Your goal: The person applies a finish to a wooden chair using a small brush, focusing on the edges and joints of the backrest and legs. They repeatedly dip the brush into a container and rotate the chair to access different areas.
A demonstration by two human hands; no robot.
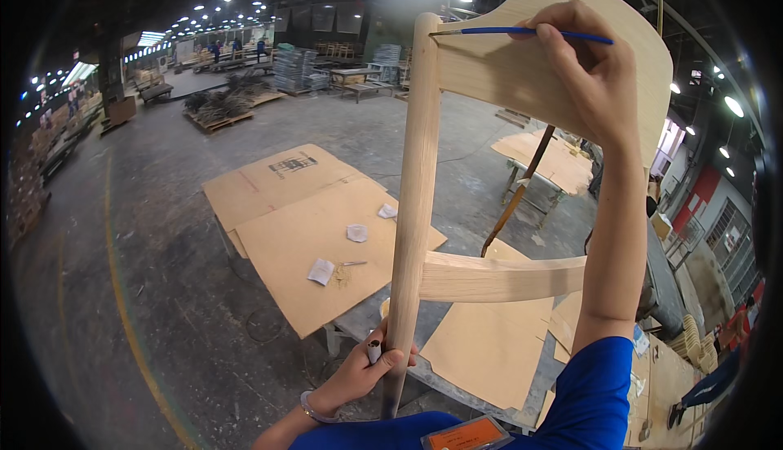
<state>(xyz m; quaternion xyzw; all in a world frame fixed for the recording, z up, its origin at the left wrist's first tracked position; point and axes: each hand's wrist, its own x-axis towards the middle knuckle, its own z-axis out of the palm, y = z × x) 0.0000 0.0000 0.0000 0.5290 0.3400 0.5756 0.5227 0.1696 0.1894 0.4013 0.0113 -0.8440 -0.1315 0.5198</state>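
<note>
A pale wooden chair frame stands before me: a round post (413,164), a curved backrest panel (497,66) and a lower crossrail (497,277). Between the fingers and thumb of my right hand (589,70) is a thin paintbrush (497,31) with a blue handle. Its tip touches the post near the top, where the backrest joins. Lower down, my left hand (363,372) is closed around the post. A short pale cylinder with a dark end (374,351), perhaps a marker, also sits in that hand; its far part is hidden.
Cardboard sheets (302,242) cover a low table beyond the post, with crumpled white wads (356,233) and a scrap (320,271) on them. Another covered table (546,160) stands behind the chair. Pallets of stacked material (220,103) lie farther off. A person's legs (710,385) show at right.
</note>
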